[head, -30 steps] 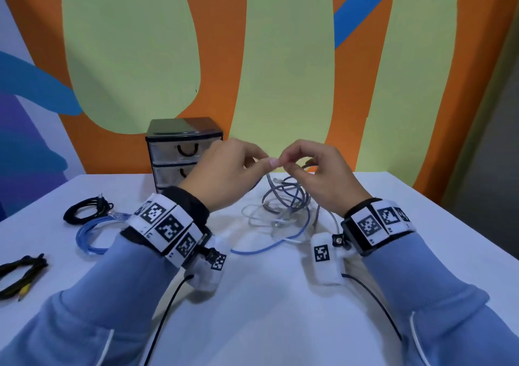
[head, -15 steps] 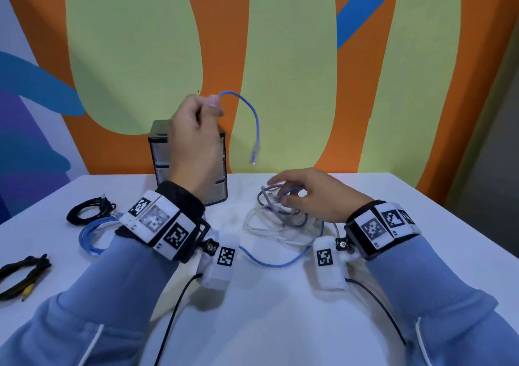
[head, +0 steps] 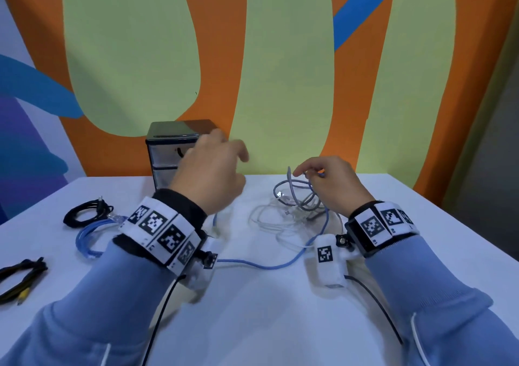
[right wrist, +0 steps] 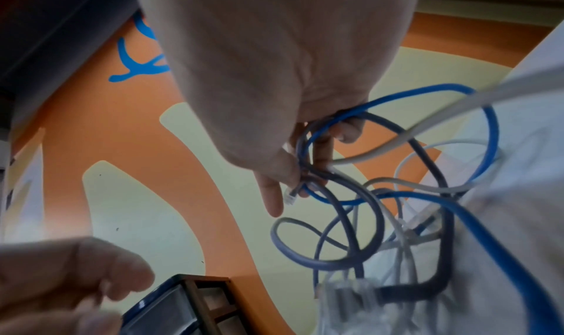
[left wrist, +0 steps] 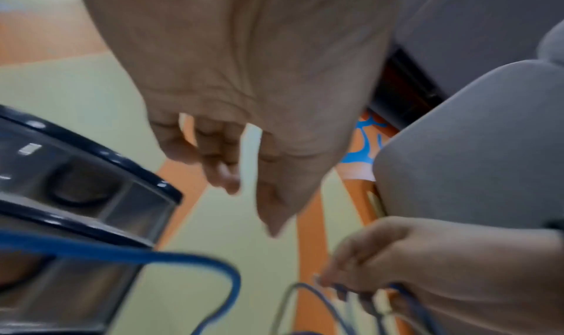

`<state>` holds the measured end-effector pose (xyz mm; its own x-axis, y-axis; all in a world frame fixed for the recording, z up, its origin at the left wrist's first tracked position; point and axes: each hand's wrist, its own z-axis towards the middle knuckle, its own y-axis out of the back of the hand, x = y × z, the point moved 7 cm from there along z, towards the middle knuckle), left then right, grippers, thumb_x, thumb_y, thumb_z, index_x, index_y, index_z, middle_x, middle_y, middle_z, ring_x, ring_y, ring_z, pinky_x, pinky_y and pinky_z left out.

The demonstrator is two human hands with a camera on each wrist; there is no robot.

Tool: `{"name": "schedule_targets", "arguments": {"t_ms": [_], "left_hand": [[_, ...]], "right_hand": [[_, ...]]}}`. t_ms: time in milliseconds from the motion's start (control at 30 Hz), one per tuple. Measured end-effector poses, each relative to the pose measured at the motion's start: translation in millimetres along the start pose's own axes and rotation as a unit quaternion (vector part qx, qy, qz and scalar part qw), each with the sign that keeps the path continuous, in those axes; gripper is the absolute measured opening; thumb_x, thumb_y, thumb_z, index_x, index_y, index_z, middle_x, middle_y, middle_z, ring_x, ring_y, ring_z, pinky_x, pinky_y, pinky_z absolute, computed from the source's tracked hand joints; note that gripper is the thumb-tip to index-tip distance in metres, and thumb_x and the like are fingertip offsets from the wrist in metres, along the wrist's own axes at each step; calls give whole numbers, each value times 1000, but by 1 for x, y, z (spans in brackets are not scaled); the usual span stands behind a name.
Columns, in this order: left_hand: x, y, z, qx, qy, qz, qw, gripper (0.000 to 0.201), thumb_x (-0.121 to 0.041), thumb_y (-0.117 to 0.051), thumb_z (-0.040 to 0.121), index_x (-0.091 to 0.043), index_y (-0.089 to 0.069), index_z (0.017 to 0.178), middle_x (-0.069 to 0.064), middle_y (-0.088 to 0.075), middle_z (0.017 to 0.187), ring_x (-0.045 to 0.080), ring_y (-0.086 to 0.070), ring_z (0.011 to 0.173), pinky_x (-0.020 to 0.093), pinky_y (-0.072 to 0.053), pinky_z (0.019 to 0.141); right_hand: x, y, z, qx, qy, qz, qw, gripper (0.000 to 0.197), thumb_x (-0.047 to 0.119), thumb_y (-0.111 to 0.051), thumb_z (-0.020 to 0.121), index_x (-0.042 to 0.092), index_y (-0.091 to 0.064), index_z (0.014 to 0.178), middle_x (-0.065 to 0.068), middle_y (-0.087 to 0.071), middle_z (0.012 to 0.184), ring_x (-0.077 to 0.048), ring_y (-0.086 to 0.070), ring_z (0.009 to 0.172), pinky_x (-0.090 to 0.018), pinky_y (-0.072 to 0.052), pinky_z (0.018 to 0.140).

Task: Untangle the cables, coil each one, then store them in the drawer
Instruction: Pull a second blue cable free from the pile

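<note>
Far to the left of the left hand, 2 black bundles and and a coiled blue cable lie on the table, seemingly already sorted.

Half a second ago the left hand was raised high, pinching the free end of the light-blue cable and drawing it up out of the heap. Now that hand has dropped back to tangle level with its fingers loosely spread and nothing between them; the left wrist view confirms a bare palm. The light-blue cable lies slack on the table, running under the left wrist and across to the right wrist. My reading is that 1 end has been freed and let go, and the left hand is heading back for a fresh hold; no coil of this cable is begun.

Just behind the left hand stands the drawer unit, its drawers closed as far as I can tell, since the hand covers part of the front.

Between the hands, nearer the right, sits the tangle of grey, white and blue strands. The right hand pinches several strands at the top of it, thumb against fingers, beside a clear plug.

Hard to make out: the left hand is motion-blurred, so exact finger pose is uncertain. Which strands belong to which cable inside the knot I cannot tell, nor how many cables remain in it. The light-blue cable's released end is hidden behind the left wrist.
</note>
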<state>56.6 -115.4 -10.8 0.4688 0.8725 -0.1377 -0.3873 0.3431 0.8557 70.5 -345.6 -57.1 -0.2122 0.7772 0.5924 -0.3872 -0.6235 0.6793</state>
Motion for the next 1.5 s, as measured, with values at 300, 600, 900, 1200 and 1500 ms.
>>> {"name": "schedule_targets", "arguments": {"t_ms": [300, 600, 900, 1200, 1500], "left_hand": [[-49, -70, -39, 372, -39, 21, 927, 50, -65, -85, 76, -17, -78, 87, -3, -77, 85, 17, -69, 78, 29, -56, 72], [-56, -53, -31, 315, -60, -102, 942, 16, -26, -70, 86, -14, -66, 76, -2, -77, 70, 11, -65, 59, 24, -53, 61], [-4, 11, 7, 4, 12, -346, 938, 19, -31, -74, 98, -16, -77, 85, -14, -45, 50, 8, -37, 48, 32, -35, 58], [26, 52, 6, -261, 34, -459, 849, 20, -29, -64, 105, -24, -59, 86, -16, -35, 50, 6, -24, 47, 29, -21, 51], [76, 93, -19, -494, 73, -499, 708, 15, -35, -54, 105, -26, -50, 94, -5, -42, 65, 20, -32, 54, 40, -28, 53]], "right_hand": [[3, 22, -3, -128, -5, 105, 986, 43, 7, -46, 106, 30, -76, 84, -4, -77, 100, -45, -68, 94, -53, -58, 77], [-14, 25, 2, -130, -49, 90, 986, 36, 6, -52, 100, 28, -78, 87, -4, -74, 91, -37, -64, 71, -37, -50, 61], [37, 26, -16, -63, 99, 132, 984, 48, -4, -62, 88, 33, -74, 117, 14, -71, 125, -22, -67, 111, -44, -55, 95], [57, -16, -23, 123, 129, 174, 969, 3, 7, -70, 99, 9, -70, 100, -11, -77, 89, -28, -76, 86, -42, -60, 87], [7, -11, -14, 117, 26, -123, 985, 16, 32, -73, 92, 31, -59, 85, 13, -73, 92, -6, -65, 95, -41, -35, 99]]}}
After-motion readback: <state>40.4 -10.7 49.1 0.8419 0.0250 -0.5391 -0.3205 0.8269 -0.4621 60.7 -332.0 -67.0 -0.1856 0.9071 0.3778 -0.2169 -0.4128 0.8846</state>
